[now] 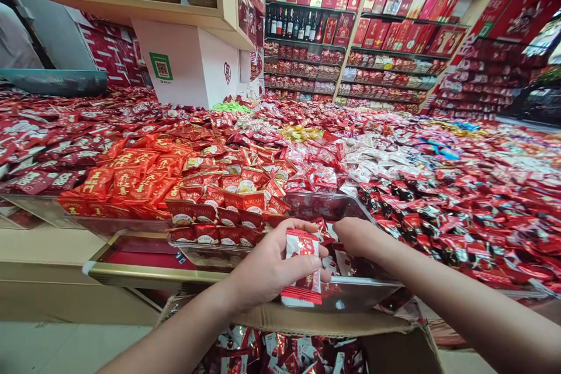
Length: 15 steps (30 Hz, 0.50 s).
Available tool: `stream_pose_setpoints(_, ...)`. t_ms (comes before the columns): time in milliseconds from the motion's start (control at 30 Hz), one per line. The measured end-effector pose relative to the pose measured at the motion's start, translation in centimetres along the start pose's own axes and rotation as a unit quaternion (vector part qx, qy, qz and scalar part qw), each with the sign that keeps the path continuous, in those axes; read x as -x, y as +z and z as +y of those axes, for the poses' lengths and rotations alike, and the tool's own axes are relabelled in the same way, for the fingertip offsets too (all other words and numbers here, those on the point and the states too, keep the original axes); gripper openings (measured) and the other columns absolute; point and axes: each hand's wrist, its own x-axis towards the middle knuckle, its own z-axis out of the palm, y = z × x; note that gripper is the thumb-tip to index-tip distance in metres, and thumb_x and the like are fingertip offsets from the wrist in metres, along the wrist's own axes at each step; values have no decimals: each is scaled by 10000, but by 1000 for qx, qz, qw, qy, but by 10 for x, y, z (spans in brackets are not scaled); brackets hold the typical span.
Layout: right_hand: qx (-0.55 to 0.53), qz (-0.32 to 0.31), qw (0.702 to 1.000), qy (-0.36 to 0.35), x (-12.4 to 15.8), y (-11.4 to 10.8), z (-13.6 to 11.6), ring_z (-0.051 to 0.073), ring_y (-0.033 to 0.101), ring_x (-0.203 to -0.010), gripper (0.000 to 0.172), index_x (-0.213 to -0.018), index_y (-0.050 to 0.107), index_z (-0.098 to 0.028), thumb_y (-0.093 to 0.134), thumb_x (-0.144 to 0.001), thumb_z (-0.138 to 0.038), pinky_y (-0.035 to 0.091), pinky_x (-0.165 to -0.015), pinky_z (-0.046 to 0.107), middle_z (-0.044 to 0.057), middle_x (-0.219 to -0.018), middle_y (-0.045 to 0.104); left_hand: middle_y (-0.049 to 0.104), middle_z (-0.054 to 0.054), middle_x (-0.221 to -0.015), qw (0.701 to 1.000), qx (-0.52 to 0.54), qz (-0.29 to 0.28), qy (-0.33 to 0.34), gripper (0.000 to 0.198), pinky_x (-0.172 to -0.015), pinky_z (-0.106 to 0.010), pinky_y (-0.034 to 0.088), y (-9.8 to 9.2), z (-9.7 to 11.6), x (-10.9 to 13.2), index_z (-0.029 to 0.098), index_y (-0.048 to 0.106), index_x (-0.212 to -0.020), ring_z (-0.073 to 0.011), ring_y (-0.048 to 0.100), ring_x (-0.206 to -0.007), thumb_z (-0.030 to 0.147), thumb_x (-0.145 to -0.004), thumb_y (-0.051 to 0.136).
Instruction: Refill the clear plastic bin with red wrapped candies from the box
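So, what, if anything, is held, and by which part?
The left hand holds a red-and-white rectangular plastic packet around its middle, thumb across the front. For the right hand, fingertips hidden, I cannot tell.

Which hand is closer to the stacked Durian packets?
Left. The left hand, holding a red-and-white packet, is just in front and to the right of the Durian packets; the right hand is farther right, its fingers hidden at the clear bin.

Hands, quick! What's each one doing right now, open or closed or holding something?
Left hand: closed on a red-and-white packet.
Right hand: at the clear plastic bin, fingertips hidden; can't tell.
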Motion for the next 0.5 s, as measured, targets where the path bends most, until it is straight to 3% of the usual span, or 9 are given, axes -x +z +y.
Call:
stream_pose_setpoints(200,-42,-48,996,-55,4,5,-6,220,645,-703,192,-792,695,-150,638,-610,-172,391,-501,237,93,-767,695,634,-55,-893,1000,-3,-7,-1,421,-592,-261,527,-2,-2,0,186,447,-1006,-184,673,-687,228,-676,705)
stream_pose_setpoints(333,-71,-43,995,-60,4,4,-8,206,623,-633,121,-684,683,-142,633,-578,-109,354,-470,241,80,-678,677,646,-89,-952,1000,-2,-19,6,437,-608,-275,522,-4,-5,-1,196,428,-1047,-189,674,-699,241,-703,693)
stream_pose_setpoints(433,-103,24,993,-50,15,-7,0,183,608,-659,99,-749,665,-156,579,-708,-182,397,-535,255,75,-728,673,636,-98,-995,999,10,-35,10,485,-643,-291,518,-5,-6,-1,208,396,-1108,-180,672,-708,247,-719,683)
stream_pose_setpoints(500,-202,152,967,-44,26,-16,6,165,596,-735,168,-857,637,-171,494,-825,-253,439,-644,277,68,-831,662,630,-90,-989,999,14,-42,1,522,-674,-309,511,-6,-6,0,210,383,-1127,-178,671,-718,253,-708,692)
